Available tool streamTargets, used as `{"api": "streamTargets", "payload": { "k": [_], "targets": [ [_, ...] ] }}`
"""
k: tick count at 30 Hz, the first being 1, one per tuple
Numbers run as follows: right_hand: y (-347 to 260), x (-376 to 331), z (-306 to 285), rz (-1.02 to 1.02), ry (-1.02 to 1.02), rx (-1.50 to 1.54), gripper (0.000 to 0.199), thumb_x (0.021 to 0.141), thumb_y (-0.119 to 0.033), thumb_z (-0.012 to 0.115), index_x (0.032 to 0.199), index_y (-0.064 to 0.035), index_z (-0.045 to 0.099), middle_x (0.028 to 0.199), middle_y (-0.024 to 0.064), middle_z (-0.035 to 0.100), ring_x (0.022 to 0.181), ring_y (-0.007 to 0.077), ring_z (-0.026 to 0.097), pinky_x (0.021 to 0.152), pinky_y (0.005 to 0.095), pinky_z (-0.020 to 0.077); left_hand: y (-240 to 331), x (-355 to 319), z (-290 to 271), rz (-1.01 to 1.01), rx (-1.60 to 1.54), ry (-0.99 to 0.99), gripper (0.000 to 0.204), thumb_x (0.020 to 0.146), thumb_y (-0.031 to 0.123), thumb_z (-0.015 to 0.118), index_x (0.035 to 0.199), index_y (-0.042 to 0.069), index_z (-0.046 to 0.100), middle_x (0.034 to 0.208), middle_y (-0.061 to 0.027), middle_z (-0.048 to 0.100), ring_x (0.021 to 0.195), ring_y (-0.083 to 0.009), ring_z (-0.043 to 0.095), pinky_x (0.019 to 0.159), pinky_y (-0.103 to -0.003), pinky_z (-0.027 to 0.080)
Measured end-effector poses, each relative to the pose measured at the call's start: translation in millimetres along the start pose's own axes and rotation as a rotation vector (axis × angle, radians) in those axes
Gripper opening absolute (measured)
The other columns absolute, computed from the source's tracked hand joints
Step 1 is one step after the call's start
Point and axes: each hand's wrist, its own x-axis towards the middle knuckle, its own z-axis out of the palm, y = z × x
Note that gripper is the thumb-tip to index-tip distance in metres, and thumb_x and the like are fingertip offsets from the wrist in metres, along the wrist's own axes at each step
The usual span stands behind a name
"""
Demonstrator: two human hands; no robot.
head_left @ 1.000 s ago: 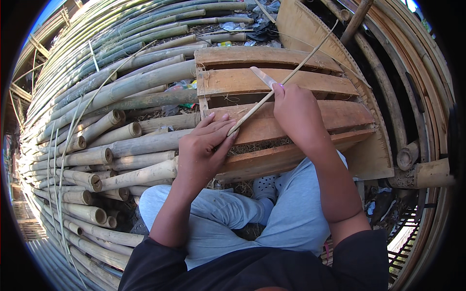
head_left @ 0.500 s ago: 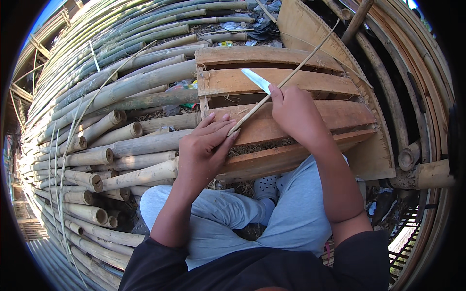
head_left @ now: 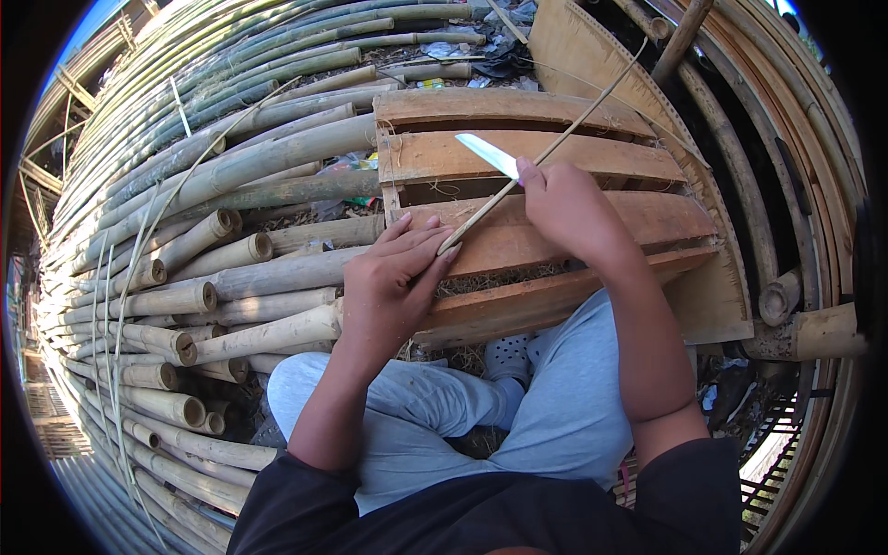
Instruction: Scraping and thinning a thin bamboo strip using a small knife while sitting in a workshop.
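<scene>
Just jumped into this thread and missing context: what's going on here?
A person is handling a thin stick over a slatted wooden platform. The left hand holds its near end down at the platform's left side, while the right hand grips a knife, blade pointing left, its base at the stick. The stick's far end slants up and right over a tan panel. Bamboo poles lie to the left. Whether the edge is biting isn't clear.

The knife blade has swung leftward and now gleams brighter.
</scene>
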Motion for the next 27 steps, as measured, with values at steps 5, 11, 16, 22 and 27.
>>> {"api": "streamTargets", "payload": {
  "k": [5, 11, 16, 22, 27],
  "targets": [
    [-2.3, 9.9, -20.6, 0.034, -0.05, -0.018, 0.055, 0.107, -0.034, 0.041, 0.088, 0.0091, 0.07, 0.078, 0.0318, 0.067, 0.081, 0.0481, 0.067, 0.08, 0.0527, 0.0529, -1.6, 2.0, 0.1, -0.01, -0.003, 0.008, 0.018, 0.089, 0.004, 0.071, 0.107, 0.001, 0.075, 0.105, -0.016, 0.075, 0.11, -0.0297, 0.071, 0.11, -0.046, 0.047],
    [-15.8, -14.7, 19.3, -0.182, -0.078, -0.053, 0.058, 0.108, -0.033, 0.039, 0.084, 0.0087, 0.071, 0.076, 0.0305, 0.067, 0.077, 0.0473, 0.067, 0.078, 0.0512, 0.0539, -1.4, 0.3, -2.1, -0.051, -0.014, -0.02, 0.022, 0.089, 0.003, 0.072, 0.111, 0.002, 0.075, 0.106, -0.0181, 0.075, 0.114, -0.0289, 0.07, 0.113, -0.047, 0.044],
    [-0.3, 12.1, -9.2, 0.026, 0.062, -0.084, 0.056, 0.107, -0.036, 0.043, 0.085, 0.0062, 0.072, 0.077, 0.0282, 0.069, 0.077, 0.0442, 0.069, 0.075, 0.0522, 0.0552, 5.3, 3.0, -0.2, -0.063, -0.004, -0.006, 0.021, 0.089, 0.004, 0.072, 0.11, 0.003, 0.076, 0.111, -0.0165, 0.074, 0.119, -0.029, 0.067, 0.115, -0.047, 0.041],
    [-3.3, 4.7, -3.5, -0.099, 0.066, -0.1, 0.055, 0.107, -0.034, 0.042, 0.085, 0.0074, 0.071, 0.074, 0.0287, 0.066, 0.076, 0.0459, 0.068, 0.074, 0.0518, 0.0538, 2.8, 1.2, -1.2, -0.092, 0.018, -0.011, 0.022, 0.091, 0.007, 0.072, 0.112, 0.006, 0.076, 0.115, -0.0138, 0.074, 0.123, -0.0296, 0.064, 0.121, -0.051, 0.03],
    [-19.7, -23.4, 26.1, -0.163, -0.017, -0.045, 0.054, 0.107, -0.032, 0.042, 0.085, 0.009, 0.069, 0.074, 0.0314, 0.064, 0.078, 0.0501, 0.064, 0.077, 0.0539, 0.0509, 1.0, 1.0, -1.2, -0.079, 0.049, -0.03, 0.023, 0.091, 0.007, 0.071, 0.113, 0.006, 0.076, 0.115, -0.0144, 0.074, 0.123, -0.0291, 0.065, 0.12, -0.052, 0.03]
  ]
}}
